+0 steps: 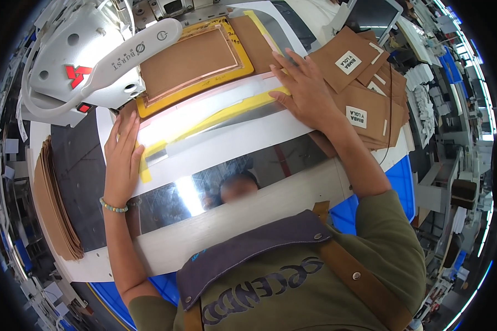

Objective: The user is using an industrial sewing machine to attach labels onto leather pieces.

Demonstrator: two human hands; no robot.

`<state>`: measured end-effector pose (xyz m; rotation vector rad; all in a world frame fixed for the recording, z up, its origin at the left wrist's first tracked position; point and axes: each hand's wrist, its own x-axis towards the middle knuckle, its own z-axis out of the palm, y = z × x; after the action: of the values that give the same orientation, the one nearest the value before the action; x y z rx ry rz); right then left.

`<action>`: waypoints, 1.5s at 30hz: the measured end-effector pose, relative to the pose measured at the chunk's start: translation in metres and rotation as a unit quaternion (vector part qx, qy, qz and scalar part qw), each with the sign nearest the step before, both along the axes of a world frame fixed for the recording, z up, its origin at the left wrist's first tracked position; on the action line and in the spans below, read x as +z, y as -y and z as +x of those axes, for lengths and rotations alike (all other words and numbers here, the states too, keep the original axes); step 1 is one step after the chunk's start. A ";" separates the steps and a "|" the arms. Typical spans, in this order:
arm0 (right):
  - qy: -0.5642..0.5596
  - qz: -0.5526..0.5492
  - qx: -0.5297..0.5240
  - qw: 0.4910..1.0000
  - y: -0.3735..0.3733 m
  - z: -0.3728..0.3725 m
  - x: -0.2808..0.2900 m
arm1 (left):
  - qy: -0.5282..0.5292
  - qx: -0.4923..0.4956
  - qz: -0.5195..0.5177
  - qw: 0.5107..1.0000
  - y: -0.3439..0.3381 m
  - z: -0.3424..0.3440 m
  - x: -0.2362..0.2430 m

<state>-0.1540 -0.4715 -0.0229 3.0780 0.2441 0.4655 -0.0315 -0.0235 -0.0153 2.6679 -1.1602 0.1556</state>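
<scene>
Right hand (303, 91) at taped sheet (204, 115), beside brown pieces (367, 94) with lettered white labels (348, 63)

Pale worktable (204, 234), what look like brown sheets (52, 201) stacked left, shiny plate (284, 160) near front edge, brown pieces (370, 105) heaped right

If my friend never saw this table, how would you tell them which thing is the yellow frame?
Find the big white machine at the upper left. Just right of it, near the top of the picture, the yellow frame borders flat brown material. Unlike the thin yellow strip below it in the picture, this one has broad sides meeting at corners.
</scene>
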 end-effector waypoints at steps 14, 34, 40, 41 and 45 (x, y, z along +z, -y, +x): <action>-0.004 0.053 0.018 0.998 0.005 0.002 0.001 | 0.121 0.052 -0.114 0.985 -0.015 0.001 0.002; 0.025 0.046 0.020 0.998 0.006 0.000 -0.003 | 0.066 0.046 -0.021 0.997 -0.015 0.003 -0.002; 0.027 0.052 0.020 0.998 0.005 0.003 -0.007 | 0.057 0.028 -0.023 0.998 -0.019 0.003 -0.002; 0.027 0.050 0.023 0.998 0.006 0.003 -0.009 | 0.055 0.020 -0.042 0.997 -0.018 0.003 -0.002; 0.043 0.069 0.022 0.996 0.006 0.002 -0.015 | 0.065 0.026 -0.027 0.997 -0.016 0.003 0.000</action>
<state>-0.1523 -0.4771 -0.0384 3.1825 0.2904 0.6417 -0.0287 -0.0072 -0.0151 2.6757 -1.1069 0.3692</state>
